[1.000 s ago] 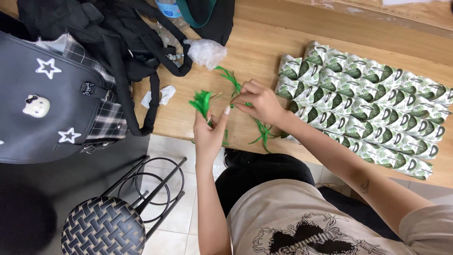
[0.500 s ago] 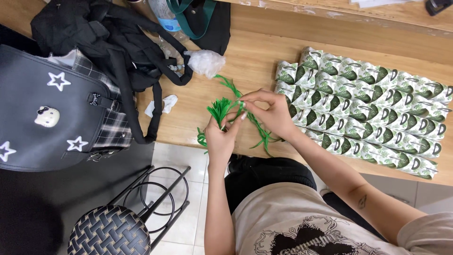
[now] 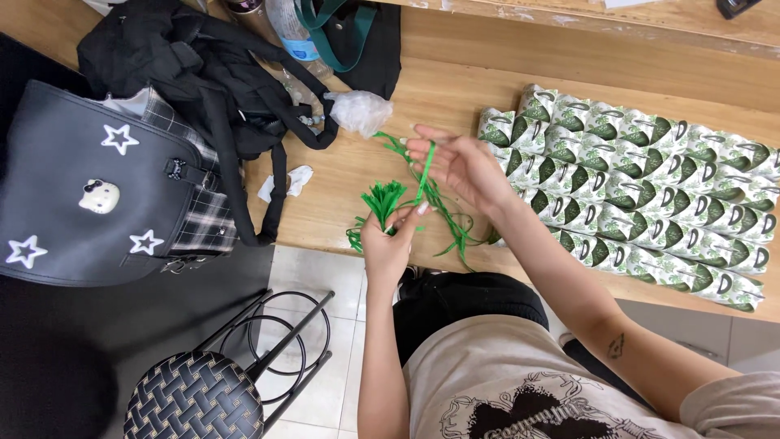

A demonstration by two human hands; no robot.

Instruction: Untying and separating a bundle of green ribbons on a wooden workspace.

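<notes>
Wooden and pale, the tabletop (image 3: 390, 175) runs across the upper part of the view, with tiled floor below it and a woven-seat stool (image 3: 193, 397) on a black wire frame at the lower left.

The left hand (image 3: 388, 244) is closed in a pinch around a small green bundle (image 3: 382, 197) of cut ribbon ends, holding it upright just over the table edge. The right hand (image 3: 459, 167) is raised above it, fingers loosely spread, with thumb and forefinger nipping one green ribbon strand (image 3: 424, 172) that runs straight down to the bundle. More loose ribbon (image 3: 455, 223) trails in loops on the wood beneath both hands.

By the look of it the step in hand is drawing a single strand taut to wind or tie it around the bundle; that would call for a steady left pinch while the right carries the strand around.

Right of the hands lies a block of green-and-white leaf-printed packets (image 3: 642, 195), overlapped in about four slanted rows; the exact count cannot be told. To the left sit one dark bag with white stars (image 3: 89, 195), one black backpack (image 3: 187, 65), one clear bottle (image 3: 292, 32), one crumpled clear plastic wad (image 3: 359, 110) and one white paper scrap (image 3: 284, 183).
</notes>
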